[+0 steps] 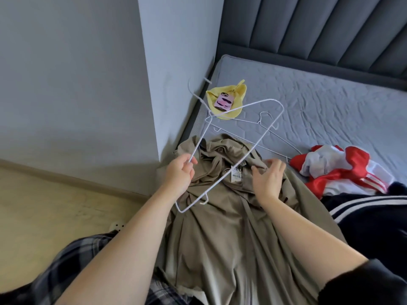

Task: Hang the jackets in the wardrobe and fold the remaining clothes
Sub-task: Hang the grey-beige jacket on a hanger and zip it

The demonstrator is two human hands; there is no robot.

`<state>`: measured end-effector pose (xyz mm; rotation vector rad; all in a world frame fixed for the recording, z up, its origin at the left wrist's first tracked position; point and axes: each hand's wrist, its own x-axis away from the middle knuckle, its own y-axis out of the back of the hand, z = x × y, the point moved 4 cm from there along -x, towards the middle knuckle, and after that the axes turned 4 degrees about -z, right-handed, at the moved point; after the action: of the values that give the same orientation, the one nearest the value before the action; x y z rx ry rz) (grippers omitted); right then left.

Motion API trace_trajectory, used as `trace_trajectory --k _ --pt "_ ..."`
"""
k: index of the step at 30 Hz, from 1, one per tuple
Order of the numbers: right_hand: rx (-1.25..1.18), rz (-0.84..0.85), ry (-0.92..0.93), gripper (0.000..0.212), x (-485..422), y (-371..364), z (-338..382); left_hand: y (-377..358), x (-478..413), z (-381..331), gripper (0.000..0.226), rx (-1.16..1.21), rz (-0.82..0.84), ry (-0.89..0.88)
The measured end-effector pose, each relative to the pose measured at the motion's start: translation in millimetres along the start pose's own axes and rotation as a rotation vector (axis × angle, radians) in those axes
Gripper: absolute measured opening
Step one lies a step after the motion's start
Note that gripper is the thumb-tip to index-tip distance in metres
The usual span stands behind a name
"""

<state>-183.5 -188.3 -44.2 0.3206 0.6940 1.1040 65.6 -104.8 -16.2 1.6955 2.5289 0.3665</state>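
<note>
A beige jacket (220, 216) lies spread over the near corner of the bed, collar away from me, a white tag showing at its neck. My left hand (179, 176) grips one side of a white wire hanger (262, 139), holding it tilted above the jacket's collar. My right hand (267, 178) rests on the jacket's right shoulder with fingers spread. A second white hanger (275, 137) lies flat on the mattress beyond the jacket. A red and white garment (343, 170) is bunched at the right, with a dark garment with white stripes (363, 216) below it.
A yellow cloth (236, 95) with a pink phone (222, 102) on it lies at the mattress's far left corner. The grey mattress (319, 95) meets a padded headboard (308, 25). A grey wall (77, 73) and wooden floor (44, 205) lie left.
</note>
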Motion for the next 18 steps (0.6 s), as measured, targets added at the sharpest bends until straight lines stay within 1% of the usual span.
trace_trajectory --k 1,3,4,6,7,8,9,10,12,13,14,15,16,17,18 --pt "0.080 0.058 0.006 0.025 -2 -4 -3 3 0 -2 0.025 -0.057 -0.033 -0.067" --pt "0.253 0.224 0.086 0.014 -8 -16 -4 8 2 -3 0.023 -0.136 -0.086 -0.164" --pt "0.317 0.334 0.104 0.013 -11 -22 -2 9 3 -3 0.024 -0.155 -0.102 -0.193" --pt "0.433 0.581 0.084 0.020 -19 -34 1 10 3 -1 0.023 -0.187 -0.127 -0.235" --pt "0.506 0.671 0.078 0.023 -24 -38 3 11 3 0 0.023 -0.200 -0.146 -0.255" --pt "0.558 0.684 0.090 0.024 -33 -38 8 13 2 0 0.023 -0.204 -0.174 -0.275" --pt "0.580 0.630 0.109 0.025 -46 -36 15 15 2 1 0.023 -0.197 -0.205 -0.288" --pt "0.568 0.526 0.125 0.028 -62 -31 23 17 1 1 0.023 -0.179 -0.239 -0.298" --pt "0.418 0.320 0.071 0.041 -96 -19 37 22 -1 1 0.021 -0.148 -0.298 -0.308" --pt "0.348 0.305 0.030 0.053 -110 -15 42 23 -1 0 0.021 -0.151 -0.322 -0.305" --pt "0.298 0.346 -0.015 0.063 -119 -14 44 25 -1 1 0.020 -0.165 -0.339 -0.297" --pt "0.317 0.407 -0.037 0.068 -125 -14 44 26 -1 2 0.020 -0.181 -0.349 -0.283" --pt "0.363 0.449 -0.036 0.065 -126 -14 44 27 0 3 0.020 -0.190 -0.355 -0.276" --pt "0.398 0.435 -0.026 0.058 -124 -12 44 27 1 4 0.019 -0.188 -0.352 -0.279" --pt "0.385 0.360 -0.012 0.051 -120 -8 46 27 2 4 0.019 -0.184 -0.345 -0.296"
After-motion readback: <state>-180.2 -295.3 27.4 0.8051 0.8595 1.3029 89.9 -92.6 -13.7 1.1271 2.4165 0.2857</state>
